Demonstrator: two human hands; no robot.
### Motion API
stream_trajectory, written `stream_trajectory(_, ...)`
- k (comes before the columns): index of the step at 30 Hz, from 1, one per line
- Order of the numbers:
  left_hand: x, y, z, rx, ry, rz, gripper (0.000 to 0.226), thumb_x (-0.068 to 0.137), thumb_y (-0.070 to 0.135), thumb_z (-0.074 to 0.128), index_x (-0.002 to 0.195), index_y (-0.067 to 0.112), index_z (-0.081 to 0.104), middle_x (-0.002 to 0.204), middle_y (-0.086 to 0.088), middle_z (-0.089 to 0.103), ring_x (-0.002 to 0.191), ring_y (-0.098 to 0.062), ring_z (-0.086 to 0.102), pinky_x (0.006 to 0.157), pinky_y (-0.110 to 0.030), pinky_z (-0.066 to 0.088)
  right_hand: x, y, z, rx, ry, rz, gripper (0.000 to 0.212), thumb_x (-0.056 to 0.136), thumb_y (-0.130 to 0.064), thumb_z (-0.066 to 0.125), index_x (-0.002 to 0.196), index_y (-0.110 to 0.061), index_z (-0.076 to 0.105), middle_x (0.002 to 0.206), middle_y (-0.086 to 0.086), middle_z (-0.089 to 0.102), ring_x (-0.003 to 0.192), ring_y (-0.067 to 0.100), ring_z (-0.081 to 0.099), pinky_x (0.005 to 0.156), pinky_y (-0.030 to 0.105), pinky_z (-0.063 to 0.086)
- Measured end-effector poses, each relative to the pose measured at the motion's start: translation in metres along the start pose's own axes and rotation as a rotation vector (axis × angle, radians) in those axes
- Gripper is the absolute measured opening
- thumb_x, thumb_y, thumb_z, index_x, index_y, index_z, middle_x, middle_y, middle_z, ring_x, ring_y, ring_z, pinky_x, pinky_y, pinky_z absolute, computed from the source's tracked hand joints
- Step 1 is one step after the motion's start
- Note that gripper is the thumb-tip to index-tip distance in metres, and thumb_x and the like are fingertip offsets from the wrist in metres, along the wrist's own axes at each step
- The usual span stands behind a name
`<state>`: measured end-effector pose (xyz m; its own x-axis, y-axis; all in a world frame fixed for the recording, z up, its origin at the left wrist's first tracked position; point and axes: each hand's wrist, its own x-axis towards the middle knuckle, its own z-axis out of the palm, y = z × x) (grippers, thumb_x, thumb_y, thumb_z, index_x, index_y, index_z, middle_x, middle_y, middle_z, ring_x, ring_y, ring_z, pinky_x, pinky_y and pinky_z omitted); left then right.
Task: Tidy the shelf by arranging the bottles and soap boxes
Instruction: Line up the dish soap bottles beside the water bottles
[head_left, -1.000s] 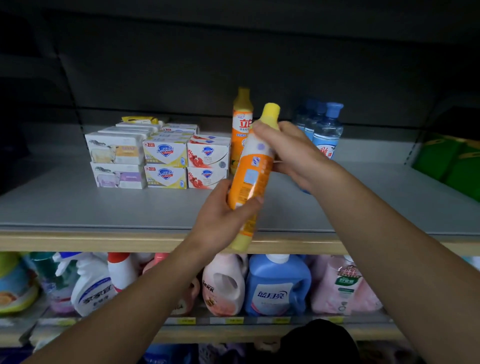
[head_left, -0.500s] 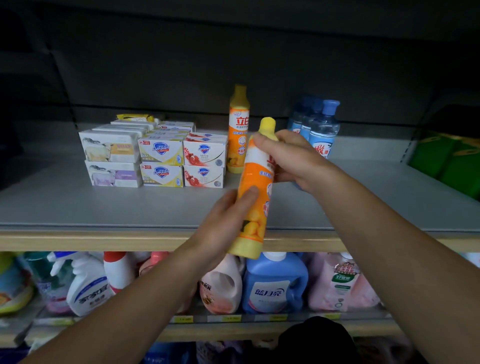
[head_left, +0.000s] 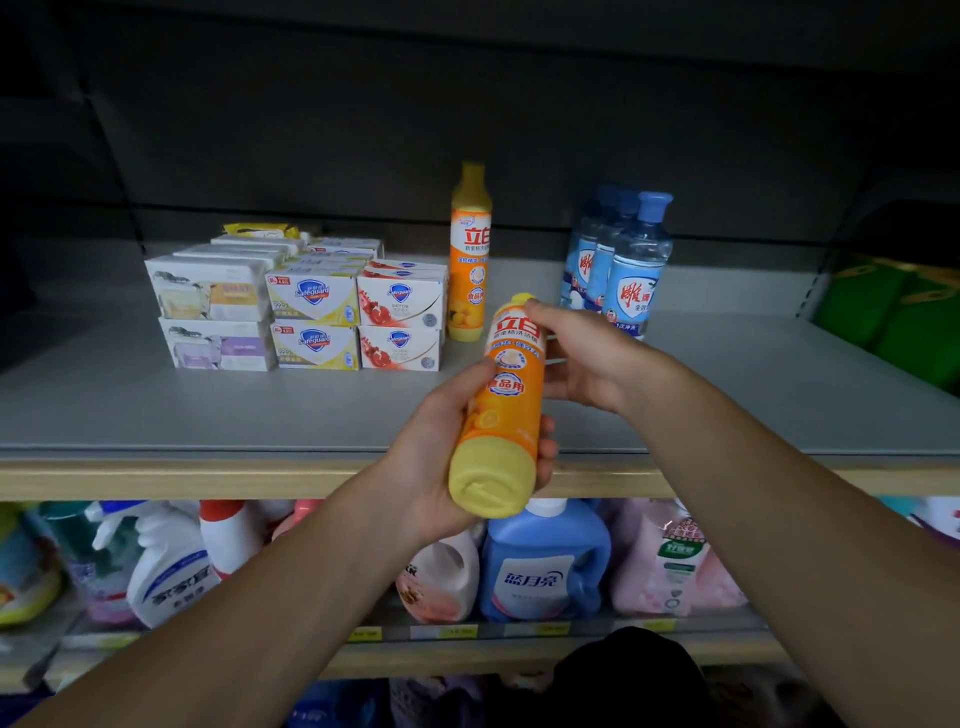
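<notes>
An orange dish-soap bottle (head_left: 506, 410) with a yellow cap and base is tilted in front of the shelf, base toward me. My left hand (head_left: 441, 447) grips its lower half. My right hand (head_left: 582, 358) holds its neck near the cap. A second orange bottle (head_left: 469, 254) stands upright on the grey shelf (head_left: 156, 410) further back. Left of it, soap boxes (head_left: 306, 312) sit stacked two high in rows. Blue bottles (head_left: 623, 260) stand in a row to the right.
A wooden shelf edge (head_left: 156, 478) runs across below my hands. The lower shelf holds spray bottles (head_left: 166, 566), a blue detergent jug (head_left: 540, 566) and pink refill pouches (head_left: 670, 561). Green packages (head_left: 893, 312) lie at the far right of the upper shelf.
The held bottle has dropped lower and tipped its base toward me, and it has turned so the front label shows. Both hands stayed on it.
</notes>
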<state>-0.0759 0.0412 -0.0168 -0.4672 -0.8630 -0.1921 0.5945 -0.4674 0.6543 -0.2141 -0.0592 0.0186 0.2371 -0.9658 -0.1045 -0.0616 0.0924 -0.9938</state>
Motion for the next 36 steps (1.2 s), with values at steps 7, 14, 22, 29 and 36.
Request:
stream_trajectory(7,0.018,-0.001,-0.012,0.754,0.226,0.421,0.051,0.073,0.055,0.072,0.116,0.028,0.062,0.102,0.005,0.074,0.092,-0.014,0.071,0.086,-0.041,0.057,-0.013,-0.025,-0.009,0.022,-0.052,-0.419,0.024,0.098,-0.028,0.055,0.121,-0.023,0.059,0.103,0.000,0.074,0.098,0.020,0.071,0.080,0.043,0.059)
stream_trajectory(14,0.056,0.000,-0.018,1.130,0.332,0.775,0.049,0.087,0.033,0.069,0.130,0.031,0.046,0.118,0.015,0.063,0.105,0.002,0.061,0.092,-0.030,0.052,-0.030,-0.026,-0.017,-0.318,0.062,-0.692,0.040,0.099,-0.026,0.056,0.137,-0.034,0.047,0.126,-0.012,0.060,0.110,-0.001,0.062,0.085,0.022,0.056)
stream_trajectory(22,0.108,0.016,-0.018,1.213,0.434,0.740,0.053,0.085,0.035,0.071,0.132,0.028,0.047,0.124,0.010,0.058,0.106,-0.009,0.057,0.088,-0.029,0.045,-0.013,-0.011,-0.079,-0.609,0.543,-0.655,0.039,0.088,-0.027,0.066,0.125,-0.022,0.058,0.122,-0.003,0.061,0.104,0.013,0.062,0.091,0.033,0.052)
stream_trajectory(29,0.162,0.037,-0.024,1.289,0.573,0.780,0.064,0.081,0.037,0.075,0.135,0.025,0.043,0.123,0.011,0.056,0.102,-0.005,0.051,0.086,-0.027,0.041,0.043,-0.045,-0.118,-0.902,0.720,-0.774,0.063,0.089,-0.031,0.065,0.145,-0.017,0.039,0.146,0.003,0.038,0.130,0.021,0.043,0.100,0.030,0.039)
stream_trajectory(36,0.231,0.056,-0.033,1.262,0.637,0.771,0.051,0.086,0.038,0.070,0.129,0.022,0.048,0.124,0.005,0.059,0.102,-0.010,0.054,0.083,-0.030,0.042,0.094,-0.021,-0.126,-0.757,0.670,-0.739,0.076,0.087,-0.026,0.065,0.150,-0.028,0.024,0.141,0.003,0.048,0.124,0.025,0.049,0.094,0.034,0.043)
